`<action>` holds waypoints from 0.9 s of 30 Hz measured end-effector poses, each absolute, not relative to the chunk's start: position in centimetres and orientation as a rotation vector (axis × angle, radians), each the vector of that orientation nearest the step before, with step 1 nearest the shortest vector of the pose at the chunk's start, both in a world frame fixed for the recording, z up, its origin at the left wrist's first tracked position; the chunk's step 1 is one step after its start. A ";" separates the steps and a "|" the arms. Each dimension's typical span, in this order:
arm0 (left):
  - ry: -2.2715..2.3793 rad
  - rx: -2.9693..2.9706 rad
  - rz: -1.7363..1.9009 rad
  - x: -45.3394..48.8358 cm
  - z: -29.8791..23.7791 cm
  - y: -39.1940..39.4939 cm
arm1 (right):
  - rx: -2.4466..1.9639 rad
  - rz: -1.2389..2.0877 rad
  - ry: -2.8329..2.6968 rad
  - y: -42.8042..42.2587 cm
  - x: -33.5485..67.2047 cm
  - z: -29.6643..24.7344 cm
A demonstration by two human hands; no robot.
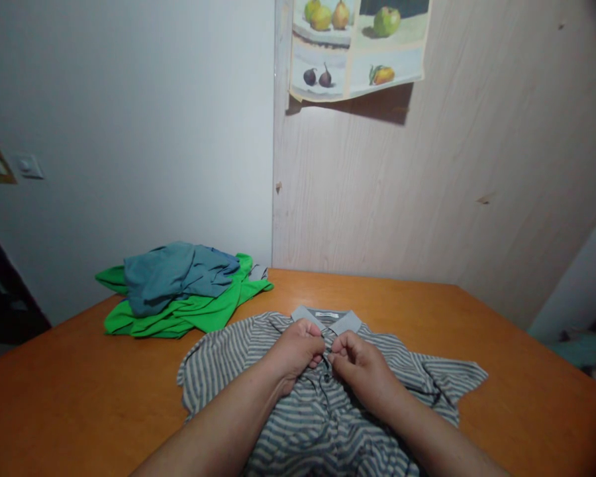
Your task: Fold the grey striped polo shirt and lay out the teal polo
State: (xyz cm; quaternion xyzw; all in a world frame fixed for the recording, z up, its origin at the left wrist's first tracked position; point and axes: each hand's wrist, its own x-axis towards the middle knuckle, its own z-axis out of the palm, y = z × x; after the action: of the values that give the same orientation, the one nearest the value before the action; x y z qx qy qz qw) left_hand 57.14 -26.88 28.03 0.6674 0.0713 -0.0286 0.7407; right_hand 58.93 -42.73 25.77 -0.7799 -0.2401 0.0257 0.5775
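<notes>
The striped shirt [308, 424] lies face up on the table [79, 391], spreading out to both sides of its grey collar [346, 322] and down toward the person. Just below the collar, the person works at the front opening. Handling this well likely calls for keeping the two front edges level under the collar, moving the fingertips in small turns and letting the cloth rest on the tabletop, so that nothing pulls askew (thin fabric like this probably puckers easily).

The left hand [300, 348], below and slightly left of the collar's middle, is curled with its thumb closed against the fingers, pinching the shirt front. The right hand [362, 364], below and to the right, has thumb and forefinger drawn almost together on the opposite edge. Whether a button sits between the tips cannot be told; one dark button [327, 378] shows farther below the collar, under the fingertips.
</notes>
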 end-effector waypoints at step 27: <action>-0.095 2.090 0.121 57.3 27.2 -25.4 | -1.688 0.458 -0.274 -43.6 58.9 27.4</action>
State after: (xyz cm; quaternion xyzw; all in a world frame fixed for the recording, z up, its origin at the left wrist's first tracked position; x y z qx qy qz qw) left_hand 57.28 -25.45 27.16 0.8639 -0.0394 0.0500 0.4996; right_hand 58.86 -43.64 27.42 -0.7379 -0.1197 0.2002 0.6333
